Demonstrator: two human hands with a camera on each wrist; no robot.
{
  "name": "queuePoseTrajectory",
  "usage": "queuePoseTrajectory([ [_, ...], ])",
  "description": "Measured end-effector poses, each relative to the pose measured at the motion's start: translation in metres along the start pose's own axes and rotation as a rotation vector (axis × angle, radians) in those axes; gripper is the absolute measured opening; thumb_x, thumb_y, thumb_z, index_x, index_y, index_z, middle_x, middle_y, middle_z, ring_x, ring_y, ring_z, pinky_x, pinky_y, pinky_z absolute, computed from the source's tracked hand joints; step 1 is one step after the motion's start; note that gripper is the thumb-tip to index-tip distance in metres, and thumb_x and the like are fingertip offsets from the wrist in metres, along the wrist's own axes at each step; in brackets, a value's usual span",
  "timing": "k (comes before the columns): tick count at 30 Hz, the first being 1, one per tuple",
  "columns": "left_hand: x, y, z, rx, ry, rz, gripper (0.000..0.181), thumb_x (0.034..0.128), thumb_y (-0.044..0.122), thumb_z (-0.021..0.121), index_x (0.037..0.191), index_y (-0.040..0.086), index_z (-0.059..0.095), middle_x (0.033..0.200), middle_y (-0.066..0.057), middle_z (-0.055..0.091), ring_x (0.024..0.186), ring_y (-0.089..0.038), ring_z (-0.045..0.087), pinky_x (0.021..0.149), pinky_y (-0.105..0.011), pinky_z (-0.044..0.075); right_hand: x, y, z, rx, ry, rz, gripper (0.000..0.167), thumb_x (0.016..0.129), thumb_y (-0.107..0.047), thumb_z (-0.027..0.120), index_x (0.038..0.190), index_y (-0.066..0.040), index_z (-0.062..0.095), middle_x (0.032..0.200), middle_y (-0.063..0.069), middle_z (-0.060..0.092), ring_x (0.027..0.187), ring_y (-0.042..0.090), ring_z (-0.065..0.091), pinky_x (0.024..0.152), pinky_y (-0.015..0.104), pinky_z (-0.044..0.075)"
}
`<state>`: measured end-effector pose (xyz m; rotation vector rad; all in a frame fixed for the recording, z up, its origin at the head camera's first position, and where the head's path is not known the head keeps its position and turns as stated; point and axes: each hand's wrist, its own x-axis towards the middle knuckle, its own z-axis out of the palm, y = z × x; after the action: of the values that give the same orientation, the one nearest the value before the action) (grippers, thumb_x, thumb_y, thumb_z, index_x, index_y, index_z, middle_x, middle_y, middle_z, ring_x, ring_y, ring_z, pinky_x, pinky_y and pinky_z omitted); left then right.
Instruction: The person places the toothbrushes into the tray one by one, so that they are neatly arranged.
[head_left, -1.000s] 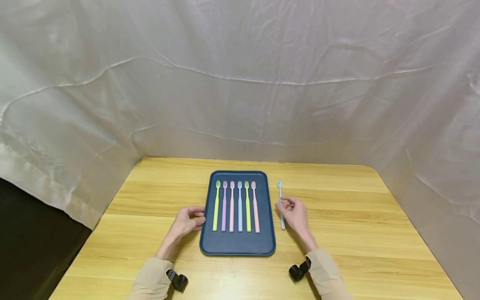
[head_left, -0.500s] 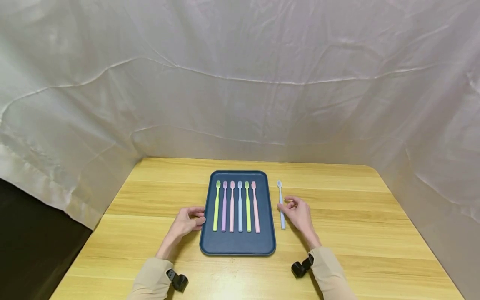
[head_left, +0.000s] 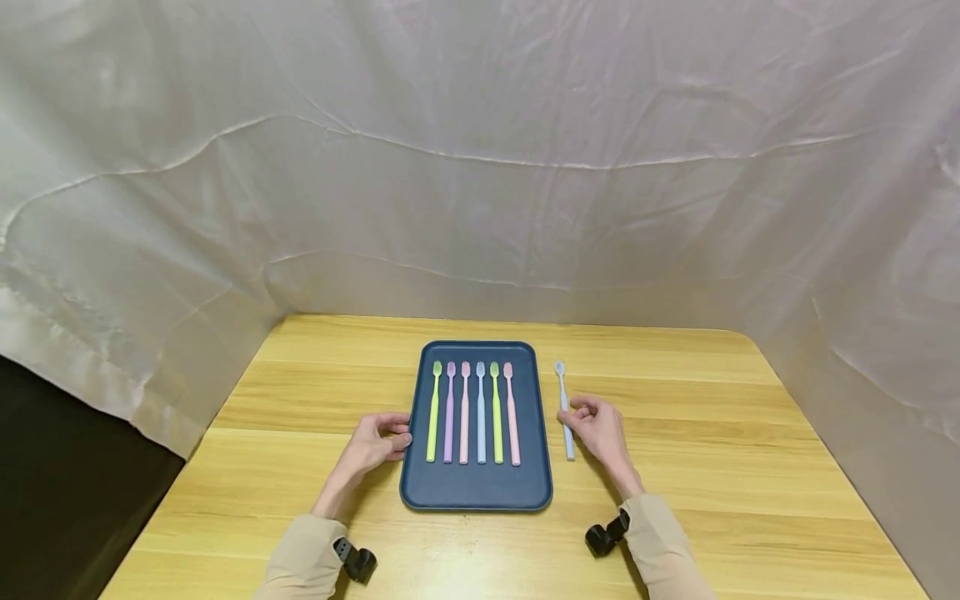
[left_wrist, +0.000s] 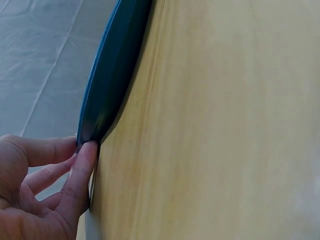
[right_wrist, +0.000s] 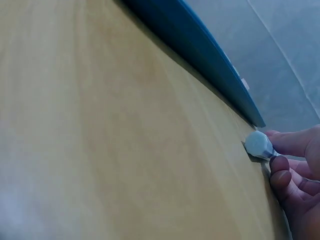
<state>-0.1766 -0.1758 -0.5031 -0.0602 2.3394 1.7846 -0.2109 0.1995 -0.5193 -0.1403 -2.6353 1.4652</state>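
Observation:
My left hand [head_left: 371, 443] holds the left edge of a dark blue tray [head_left: 477, 492], thumb and fingertips meeting at the rim. In the left wrist view, the thumb [left_wrist: 79, 182] and index finger come together on the tray wall [left_wrist: 107, 75]. To the right of the tray, my right hand [head_left: 602, 432] pinches a light blue toothbrush [head_left: 568, 443] by its handle, between thumb and index finger. The brush lies lengthwise, head pointing away. Its butt end [right_wrist: 258, 144] faces the right wrist camera, near the table surface.
Several toothbrushes lie side by side on the tray, heads away: yellow-green [head_left: 432, 425], purple [head_left: 448, 425], pink [head_left: 463, 425], light blue [head_left: 481, 425] and more. The wooden table [head_left: 735, 467] meets grey cloth [head_left: 495, 233] at its back and sides.
My right hand has shifted slightly right, and the light blue toothbrush's lower end has moved a little right with it. The left hand and the tray look almost unchanged.

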Motion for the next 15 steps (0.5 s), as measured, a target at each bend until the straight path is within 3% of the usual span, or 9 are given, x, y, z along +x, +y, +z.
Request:
queuePoseTrajectory([
  [15, 0.0008, -0.0031, 0.0000, 0.009, 0.016, -0.011, 0.041, 0.0904, -0.006, 0.065, 0.130, -0.014, 0.058, 0.106, -0.025, 0.064, 0.081, -0.017, 0.066, 0.071, -0.035, 0.065, -0.0086, 0.0025, -0.0082, 0.026, -0.072, 0.038, 0.032, 0.087, -0.015, 0.078, 0.111, 0.005, 0.070, 0.075, 0.008, 0.067, 0.052, 0.008, 0.057, 0.044, 0.021, 0.048],
])
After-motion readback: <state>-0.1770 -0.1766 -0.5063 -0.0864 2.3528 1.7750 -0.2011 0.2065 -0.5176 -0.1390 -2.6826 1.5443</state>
